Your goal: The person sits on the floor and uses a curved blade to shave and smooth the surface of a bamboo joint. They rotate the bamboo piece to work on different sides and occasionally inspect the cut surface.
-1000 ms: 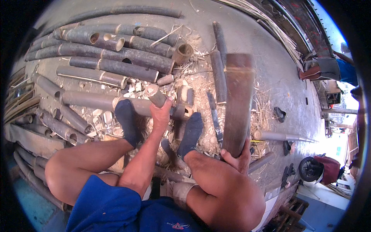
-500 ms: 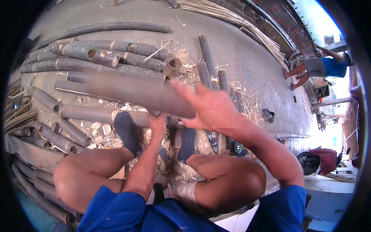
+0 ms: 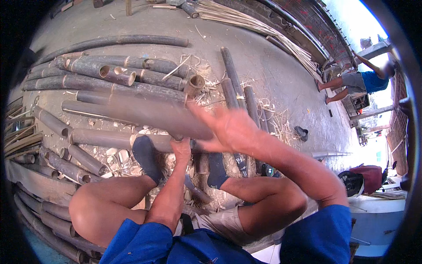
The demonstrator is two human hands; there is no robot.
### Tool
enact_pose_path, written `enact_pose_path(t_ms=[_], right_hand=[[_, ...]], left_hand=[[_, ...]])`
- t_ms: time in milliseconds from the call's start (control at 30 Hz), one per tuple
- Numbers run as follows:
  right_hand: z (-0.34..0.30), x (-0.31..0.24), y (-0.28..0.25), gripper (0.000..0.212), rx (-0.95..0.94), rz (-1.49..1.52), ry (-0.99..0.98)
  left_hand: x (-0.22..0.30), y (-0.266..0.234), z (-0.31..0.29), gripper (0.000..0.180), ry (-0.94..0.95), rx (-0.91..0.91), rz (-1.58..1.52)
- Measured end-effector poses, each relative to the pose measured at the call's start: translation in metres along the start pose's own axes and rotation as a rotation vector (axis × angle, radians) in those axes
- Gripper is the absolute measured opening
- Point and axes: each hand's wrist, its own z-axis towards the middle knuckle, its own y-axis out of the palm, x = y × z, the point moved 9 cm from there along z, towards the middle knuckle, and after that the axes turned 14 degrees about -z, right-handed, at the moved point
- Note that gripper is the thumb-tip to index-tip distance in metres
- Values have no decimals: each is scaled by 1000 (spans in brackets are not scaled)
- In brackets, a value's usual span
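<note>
A thick grey-brown bamboo tube (image 3: 151, 112) slants across in front of me, smeared by motion, most of all at its far left end. My right hand (image 3: 231, 130) is at its near right end, fingers over the top and thumb below, also blurred. Beneath the tube, my left hand (image 3: 181, 149) is closed in a fist. A narrow dark end shows at its top; the rest of what it holds is hidden. Under the tube a lighter bamboo pole (image 3: 110, 138) lies on the floor by my dark-socked feet, among pale shavings.
Several bamboo poles (image 3: 94, 82) lie stacked ahead on the left, with short cut pieces (image 3: 63, 163) nearer. More poles (image 3: 231, 70) lie ahead on the right. A sandal (image 3: 301, 133) sits on the floor. Long pale strips (image 3: 259, 28) lie at the back; another person (image 3: 373, 80) stands far right.
The view has shifted slightly. The blurred bamboo tube tilts a little more, its near end lower, and my right hand has moved slightly left with it. My left hand stays closed below.
</note>
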Motion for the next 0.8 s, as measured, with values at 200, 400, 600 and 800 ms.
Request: enact_pose_path(t_ms=[200, 400, 600, 800], right_hand=[[10, 20, -23, 95, 176, 2, -30], [1, 10, -149, 90, 1102, 536, -114], [-10, 12, 40, 97, -11, -107, -115], [8, 9, -145, 86, 936, 169, -140]], left_hand=[[-14, 3, 1, 14, -195, 3, 38], [-8, 4, -1, 14, -194, -14, 30], [9, 18, 4, 17, 55, 121, -75], [-5, 11, -8, 15, -287, 74, 4]])
